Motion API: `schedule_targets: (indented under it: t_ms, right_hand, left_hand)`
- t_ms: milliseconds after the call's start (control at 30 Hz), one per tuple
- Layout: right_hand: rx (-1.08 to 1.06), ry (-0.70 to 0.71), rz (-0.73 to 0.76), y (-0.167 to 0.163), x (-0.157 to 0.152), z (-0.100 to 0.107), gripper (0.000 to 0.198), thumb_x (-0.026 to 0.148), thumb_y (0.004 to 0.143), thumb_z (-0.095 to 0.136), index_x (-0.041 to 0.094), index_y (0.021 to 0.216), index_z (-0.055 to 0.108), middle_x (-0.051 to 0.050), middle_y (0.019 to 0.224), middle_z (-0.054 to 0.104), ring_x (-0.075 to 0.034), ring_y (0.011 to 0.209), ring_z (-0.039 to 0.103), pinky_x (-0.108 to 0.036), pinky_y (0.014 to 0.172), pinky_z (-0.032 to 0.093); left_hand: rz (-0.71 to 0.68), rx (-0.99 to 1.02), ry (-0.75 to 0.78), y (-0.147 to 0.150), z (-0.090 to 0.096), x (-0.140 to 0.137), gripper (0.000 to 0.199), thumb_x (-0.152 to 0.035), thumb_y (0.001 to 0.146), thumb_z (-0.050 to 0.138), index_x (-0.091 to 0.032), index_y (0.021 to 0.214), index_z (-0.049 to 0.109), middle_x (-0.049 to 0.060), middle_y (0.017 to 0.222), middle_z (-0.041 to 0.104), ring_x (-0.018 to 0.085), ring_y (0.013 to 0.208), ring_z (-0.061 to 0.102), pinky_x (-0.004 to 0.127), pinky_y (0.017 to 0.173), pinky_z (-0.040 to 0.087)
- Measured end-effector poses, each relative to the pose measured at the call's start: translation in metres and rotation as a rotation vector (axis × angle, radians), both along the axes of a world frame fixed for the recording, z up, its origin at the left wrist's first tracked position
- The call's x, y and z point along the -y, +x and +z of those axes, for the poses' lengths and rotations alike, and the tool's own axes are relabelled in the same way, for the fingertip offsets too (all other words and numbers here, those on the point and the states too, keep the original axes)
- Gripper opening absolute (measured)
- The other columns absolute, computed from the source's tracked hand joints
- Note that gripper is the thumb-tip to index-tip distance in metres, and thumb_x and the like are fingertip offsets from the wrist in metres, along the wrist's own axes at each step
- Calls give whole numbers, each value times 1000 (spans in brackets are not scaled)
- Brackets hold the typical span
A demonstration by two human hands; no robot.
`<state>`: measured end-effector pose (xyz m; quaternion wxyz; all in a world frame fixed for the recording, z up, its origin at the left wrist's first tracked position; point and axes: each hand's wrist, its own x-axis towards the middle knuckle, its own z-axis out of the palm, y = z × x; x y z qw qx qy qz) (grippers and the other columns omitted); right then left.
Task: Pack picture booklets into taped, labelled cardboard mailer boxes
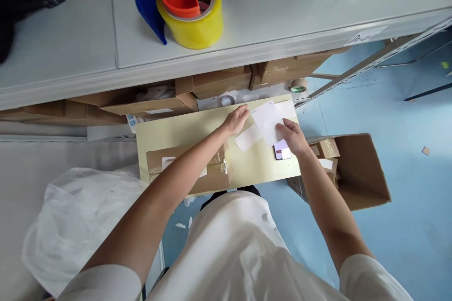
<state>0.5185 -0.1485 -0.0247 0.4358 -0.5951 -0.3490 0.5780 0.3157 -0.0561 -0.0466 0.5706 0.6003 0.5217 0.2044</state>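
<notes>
My right hand (292, 135) pinches a white sheet of paper (265, 117) by its lower right part, over the pale yellow tabletop (183, 129). To the left of the sheet my left hand (236, 121) is held out with fingers stretched, and nothing shows in it. Partly under the held sheet lies a smaller white slip (247, 138). Another white paper (286, 109) rests by the table's far right corner. A phone with a lit screen (282, 150) is just below my right hand. My left forearm crosses over a taped cardboard box (217, 181) on the table.
Above the table, a grey shelf (282, 14) carries a yellow tape roll (206, 28) with a red scoop-like piece. Open cartons (219, 82) line the level below. An open carton (363, 169) stands right, a translucent plastic bag (81, 221) left.
</notes>
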Motion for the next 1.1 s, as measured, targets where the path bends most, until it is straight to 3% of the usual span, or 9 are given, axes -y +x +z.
schedule_targets:
  t_ms: [67,133,267,433,500,633,733,900,1100]
  right_hand:
    - [34,10,48,-11,2,1,33,50,70,67,18,76,64,1,64,64,-13,54,55,-24,51,43]
    - [71,33,111,-18,3,7,37,52,69,68,17,79,65,0,67,65,-13,56,56,-25,52,44]
    - [249,143,246,-27,4,33,42,54,72,67,17,91,69,-5,81,70,-20,70,63,-33,62,50]
    - [936,632,98,-76,20,89,47,49,76,68,20,113,65,-13,111,65,-30,103,59,-48,90,45]
    - [1032,809,181,-109,34,109,43,45,80,65,22,116,64,-12,116,63,-30,109,57,-47,95,43]
    - [1094,984,364,-166,62,129,34,31,90,55,26,123,58,-8,122,64,-24,113,58,-45,102,39]
    - [1119,1087,424,-183,78,134,34,19,93,46,27,125,57,-6,125,64,-20,118,57,-44,107,36]
    - [1101,1205,540,-193,97,139,36,13,92,46,27,123,59,-5,126,64,-19,119,57,-43,109,37]
    - [933,1124,333,-227,114,147,24,32,87,60,26,110,65,-7,108,72,-21,96,68,-39,88,54]
  left_hand:
    - [-4,168,-64,-10,16,9,39,-47,88,46,-15,105,61,11,104,68,22,92,65,35,81,48]
    - [17,259,-69,-22,32,19,34,-44,81,59,-14,95,63,8,89,68,17,76,64,32,72,49]
    - [61,319,-21,-52,62,39,24,-31,69,72,-13,83,63,4,79,66,12,69,59,27,67,46]
    - [246,386,95,-81,93,79,21,-34,70,69,-16,75,60,-1,70,62,11,64,55,25,63,44]
    - [330,477,108,-89,105,100,20,-34,70,69,-17,76,58,-2,68,60,10,62,54,24,61,44]
    - [385,774,-62,-108,129,139,23,-31,67,71,-20,76,53,-4,68,59,10,63,57,23,62,46]
    - [368,894,-138,-132,139,160,23,-36,69,70,-20,76,55,-2,75,63,11,71,61,28,71,50]
    - [345,790,-46,-173,139,180,27,-42,69,74,-18,76,63,1,80,67,14,78,63,34,84,51]
    - [308,622,90,-193,133,194,28,-46,73,71,-18,76,65,0,73,66,13,70,62,30,76,53]
